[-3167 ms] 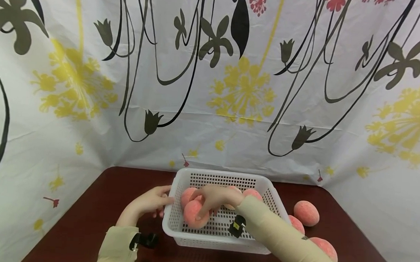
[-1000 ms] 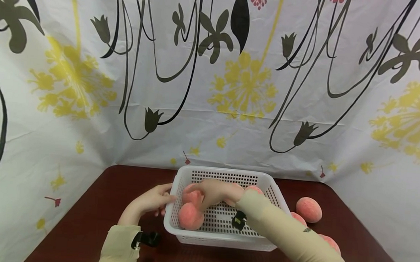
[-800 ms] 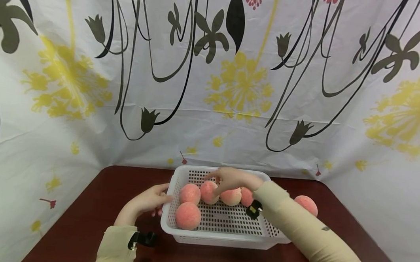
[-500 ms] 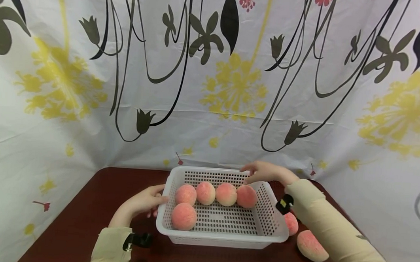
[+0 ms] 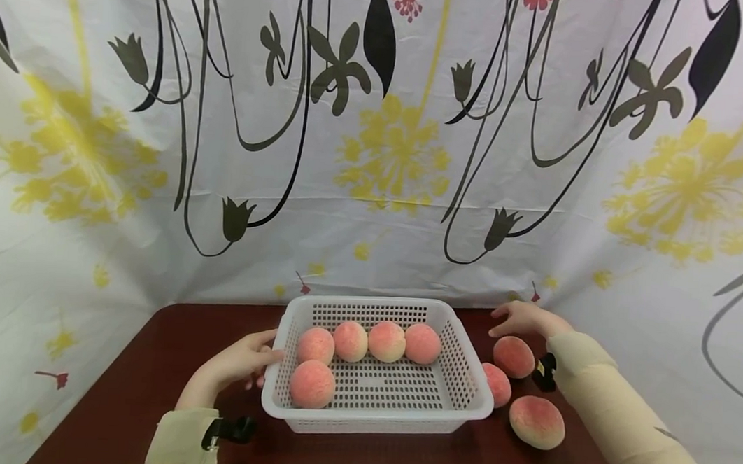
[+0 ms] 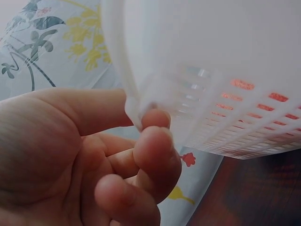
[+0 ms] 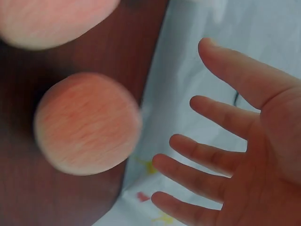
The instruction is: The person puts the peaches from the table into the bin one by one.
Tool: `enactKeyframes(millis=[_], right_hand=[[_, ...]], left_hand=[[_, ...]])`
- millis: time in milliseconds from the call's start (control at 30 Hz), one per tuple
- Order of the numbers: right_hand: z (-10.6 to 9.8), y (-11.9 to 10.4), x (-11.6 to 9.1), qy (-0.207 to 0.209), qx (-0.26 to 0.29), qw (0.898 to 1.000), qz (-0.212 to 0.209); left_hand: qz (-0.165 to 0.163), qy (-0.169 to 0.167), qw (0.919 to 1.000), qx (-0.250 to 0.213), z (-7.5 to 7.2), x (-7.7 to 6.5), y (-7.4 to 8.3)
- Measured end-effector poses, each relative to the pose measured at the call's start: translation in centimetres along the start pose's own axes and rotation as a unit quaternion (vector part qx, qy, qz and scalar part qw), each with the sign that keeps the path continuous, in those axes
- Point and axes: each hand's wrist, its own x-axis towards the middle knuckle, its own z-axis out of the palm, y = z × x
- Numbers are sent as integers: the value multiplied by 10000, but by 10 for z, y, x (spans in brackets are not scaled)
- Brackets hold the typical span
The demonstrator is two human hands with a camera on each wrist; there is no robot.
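Note:
My left hand [image 5: 235, 361] pinches the left rim of a white plastic basket [image 5: 374, 418], its thumb at the rim and curled fingertips below it in the left wrist view. Several peaches lie in the basket: a row along the back ending in a right-hand peach [image 5: 423, 343], and one peach [image 5: 312, 384] at the front left. Over the table right of the basket, my right hand [image 5: 527, 318] is just behind a loose peach [image 5: 513, 357]. Its fingers are spread and hold nothing in the right wrist view, apart from the nearest peach [image 7: 88, 124].
Two more peaches lie on the dark red table [image 5: 117, 394]: one peach [image 5: 496, 385] close against the basket's right side, another peach [image 5: 536, 423] nearer the front. A white flower-patterned curtain [image 5: 345, 245] hangs behind and at both sides.
My right hand first gripped a peach at the basket's front left and let it go there. It then withdrew rightward out of the basket to the loose peaches. My left hand kept holding the rim.

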Motion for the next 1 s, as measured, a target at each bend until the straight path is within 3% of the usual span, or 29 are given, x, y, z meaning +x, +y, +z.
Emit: enactKeyframes(millis=[133, 300, 700, 1000], right_hand=[[9, 12, -6, -82, 179, 9990, 393], [14, 18, -8, -132, 119, 9982, 572], [20, 29, -7, -288, 264, 9959, 818], [24, 33, -6, -187, -1, 9976, 663]], left_hand=[[-18, 9, 10000, 12, 0, 0, -2], [-45, 51, 10000, 50, -2, 1, -3], [-126, 79, 9999, 83, -1, 0, -3], [-132, 9, 9999, -50, -2, 2, -2]])
